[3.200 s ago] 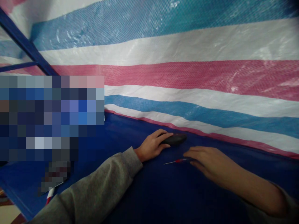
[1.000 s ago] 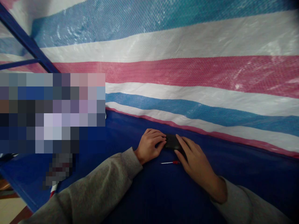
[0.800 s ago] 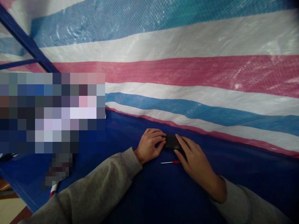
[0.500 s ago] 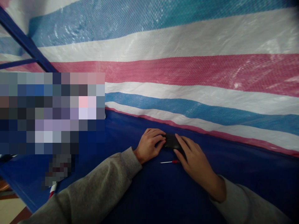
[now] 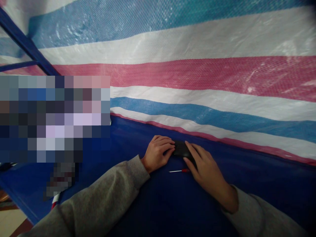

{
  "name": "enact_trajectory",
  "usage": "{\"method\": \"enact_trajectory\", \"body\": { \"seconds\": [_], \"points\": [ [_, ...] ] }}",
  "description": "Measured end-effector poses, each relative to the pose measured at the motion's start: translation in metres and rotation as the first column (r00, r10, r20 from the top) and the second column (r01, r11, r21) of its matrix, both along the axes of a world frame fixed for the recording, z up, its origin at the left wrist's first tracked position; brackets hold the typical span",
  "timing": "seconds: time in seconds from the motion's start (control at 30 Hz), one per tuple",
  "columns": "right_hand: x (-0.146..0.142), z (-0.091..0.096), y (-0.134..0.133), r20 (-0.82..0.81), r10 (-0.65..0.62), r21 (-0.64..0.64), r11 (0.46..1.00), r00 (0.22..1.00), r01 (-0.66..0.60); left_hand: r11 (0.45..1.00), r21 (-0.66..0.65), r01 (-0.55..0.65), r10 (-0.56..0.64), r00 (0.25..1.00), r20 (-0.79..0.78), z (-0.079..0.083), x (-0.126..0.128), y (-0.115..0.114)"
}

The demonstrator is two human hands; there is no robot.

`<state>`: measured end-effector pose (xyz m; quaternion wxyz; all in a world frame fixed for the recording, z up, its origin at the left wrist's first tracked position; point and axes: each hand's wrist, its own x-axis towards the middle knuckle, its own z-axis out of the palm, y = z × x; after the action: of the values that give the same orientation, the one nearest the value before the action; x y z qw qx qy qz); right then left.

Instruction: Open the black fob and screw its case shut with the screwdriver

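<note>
A small black rounded object [image 5: 181, 148] lies on the dark blue table [image 5: 172, 204] close to the striped sheet. My left hand [image 5: 158, 153] curls around its left side, fingers bent against it. From the right, my right hand [image 5: 206, 168] covers the object, fingers wrapped over its top and side. A thin screwdriver with a red handle [image 5: 178, 171] lies on the blue surface just in front of the object, between my two hands, untouched.
A woven plastic sheet [image 5: 197, 72] with blue, white and pink stripes rises right behind the object. A dark blue metal frame bar [image 5: 27, 44] runs diagonally at upper left. A blurred-out patch [image 5: 54, 118] covers the left side.
About three seconds ago my right hand lay by the screwdriver; it has since moved onto the black object. Over the last second both hands have stayed nearly still.
</note>
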<state>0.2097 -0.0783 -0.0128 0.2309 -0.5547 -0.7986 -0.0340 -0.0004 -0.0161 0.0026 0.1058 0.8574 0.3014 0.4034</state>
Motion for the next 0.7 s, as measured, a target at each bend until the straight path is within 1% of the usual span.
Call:
{"method": "enact_trajectory", "body": {
  "seconds": [0.17,0.53,0.7],
  "points": [
    [-0.0006,0.0021,-0.0003,0.007,0.007,-0.016,1.000,1.000,-0.007,0.999,-0.026,-0.018,0.018,1.000,-0.009,-0.0015,0.0005,0.0000],
    [-0.0008,0.0023,-0.0003,0.010,-0.002,0.001,1.000,1.000,0.002,0.997,-0.073,0.006,-0.009,0.999,-0.052,-0.0022,-0.0003,0.0033],
    [-0.0005,0.0021,0.0000,0.011,0.003,0.000,1.000,1.000,-0.003,0.998,-0.067,0.007,-0.008,1.000,-0.013,-0.0026,-0.0001,0.0032]
  ]
}}
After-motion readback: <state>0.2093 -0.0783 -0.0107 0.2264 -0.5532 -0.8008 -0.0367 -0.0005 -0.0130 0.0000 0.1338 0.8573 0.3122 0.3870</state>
